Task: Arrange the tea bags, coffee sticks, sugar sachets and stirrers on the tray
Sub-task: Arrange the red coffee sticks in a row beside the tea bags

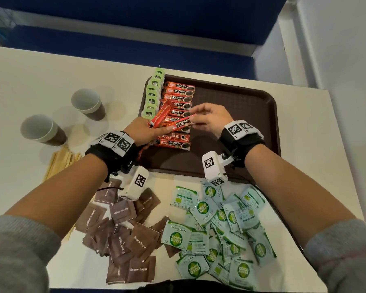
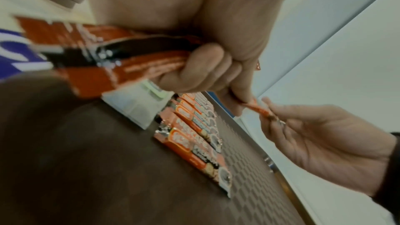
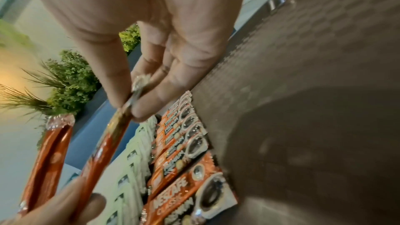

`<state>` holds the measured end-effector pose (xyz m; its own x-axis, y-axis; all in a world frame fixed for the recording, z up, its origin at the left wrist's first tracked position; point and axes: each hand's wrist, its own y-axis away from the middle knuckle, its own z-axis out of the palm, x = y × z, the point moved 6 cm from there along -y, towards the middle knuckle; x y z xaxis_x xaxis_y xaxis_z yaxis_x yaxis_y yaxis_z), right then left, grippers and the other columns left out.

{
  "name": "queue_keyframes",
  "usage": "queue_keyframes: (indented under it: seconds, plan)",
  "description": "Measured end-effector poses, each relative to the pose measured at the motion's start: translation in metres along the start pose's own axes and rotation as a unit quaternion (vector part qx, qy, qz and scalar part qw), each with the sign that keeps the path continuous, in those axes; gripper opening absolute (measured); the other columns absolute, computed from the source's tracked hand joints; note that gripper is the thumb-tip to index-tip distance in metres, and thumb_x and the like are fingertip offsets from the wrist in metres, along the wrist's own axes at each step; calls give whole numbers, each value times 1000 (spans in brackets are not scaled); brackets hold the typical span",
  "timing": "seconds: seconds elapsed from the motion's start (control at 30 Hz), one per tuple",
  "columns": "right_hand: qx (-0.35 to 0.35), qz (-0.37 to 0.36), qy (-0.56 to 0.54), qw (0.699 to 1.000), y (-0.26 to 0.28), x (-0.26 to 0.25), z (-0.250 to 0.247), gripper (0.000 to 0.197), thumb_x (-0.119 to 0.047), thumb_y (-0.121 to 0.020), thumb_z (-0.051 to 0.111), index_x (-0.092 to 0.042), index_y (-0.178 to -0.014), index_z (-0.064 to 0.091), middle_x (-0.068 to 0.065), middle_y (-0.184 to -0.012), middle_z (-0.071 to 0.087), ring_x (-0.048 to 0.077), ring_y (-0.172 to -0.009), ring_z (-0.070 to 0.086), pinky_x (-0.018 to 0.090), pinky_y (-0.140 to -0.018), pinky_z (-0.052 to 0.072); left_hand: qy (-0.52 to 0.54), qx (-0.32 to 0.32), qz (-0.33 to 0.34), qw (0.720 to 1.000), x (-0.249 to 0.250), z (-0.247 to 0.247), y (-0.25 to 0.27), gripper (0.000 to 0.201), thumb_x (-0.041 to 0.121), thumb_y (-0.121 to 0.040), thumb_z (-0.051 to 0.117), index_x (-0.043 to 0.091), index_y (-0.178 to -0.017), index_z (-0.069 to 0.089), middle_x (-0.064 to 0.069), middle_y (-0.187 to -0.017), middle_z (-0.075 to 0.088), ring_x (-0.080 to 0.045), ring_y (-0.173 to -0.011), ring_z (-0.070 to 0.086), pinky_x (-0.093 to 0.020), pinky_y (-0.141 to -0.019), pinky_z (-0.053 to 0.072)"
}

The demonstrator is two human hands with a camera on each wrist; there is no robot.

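Coffee stick (image 1: 181, 124) — pinched between both hands

My left hand (image 1: 145, 130) covers the near ends of the two coffee sticks (image 1: 169, 121) I hold, and part of the row of sticks (image 1: 178, 106) lying on the tray (image 1: 241, 127) beneath. My left forearm hides much of the wooden stirrers (image 1: 59, 161) and some brown sugar sachets (image 1: 123, 235). The left wrist view is blurred: print on the bundle of sticks (image 2: 103, 54) cannot be read, and the picture's top edge cuts off my palm. In the right wrist view, my right hand (image 3: 138, 102) hides one stick's tip; the nearest tea bags (image 3: 132, 177) are smeared.
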<state>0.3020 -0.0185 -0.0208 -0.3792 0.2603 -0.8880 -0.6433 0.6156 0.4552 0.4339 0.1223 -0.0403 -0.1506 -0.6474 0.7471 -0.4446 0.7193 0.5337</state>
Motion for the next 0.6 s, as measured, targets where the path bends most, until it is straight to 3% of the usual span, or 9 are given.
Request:
queue_keyframes:
  seconds: [0.13, 0.2, 0.4, 0.5, 0.6]
  plan:
    - [-45, 30, 174, 983, 9, 17, -4, 15, -1, -74, 75, -8, -87, 73, -1, -75, 68, 5, -67, 66, 17, -64, 53, -61, 56, -14, 996, -2, -9, 2, 42, 52, -84, 62, 16, -65, 50, -4, -56, 52, -18, -45, 47, -23, -47, 40]
    - [-61, 50, 224, 971, 10, 27, -2, 14, -4, -73, 77, -14, -81, 73, -1, -76, 69, 10, -75, 65, 23, -75, 54, -60, 70, -20, 996, -4, -12, 2, 43, 55, -85, 59, 16, -67, 50, -3, -58, 53, -17, -47, 48, -22, -48, 40]
    - [-83, 62, 283, 953, 13, 45, 15, 16, -4, -74, 76, -16, -84, 75, -8, -73, 66, 10, -82, 63, 24, -84, 53, -33, 56, -5, 998, -1, -6, 0, 47, 58, -83, 58, 15, -66, 49, -3, -55, 52, -20, -47, 49, -24, -52, 43]
    - [-66, 71, 279, 956, 13, 49, 15, 16, -1, -74, 76, -12, -84, 74, -4, -70, 65, 10, -75, 63, 22, -77, 55, -30, 56, 3, 998, 2, -5, 0, 48, 57, -84, 58, 12, -68, 54, -4, -53, 52, -18, -44, 48, -23, -49, 42]
    - [-54, 79, 275, 957, 13, 51, 13, 16, 1, -73, 76, -8, -85, 71, -2, -69, 62, 10, -70, 61, 23, -74, 57, -49, 53, 14, 997, 6, -5, 1, 48, 56, -86, 56, 9, -81, 62, -1, -54, 52, -16, -44, 49, -22, -49, 43]
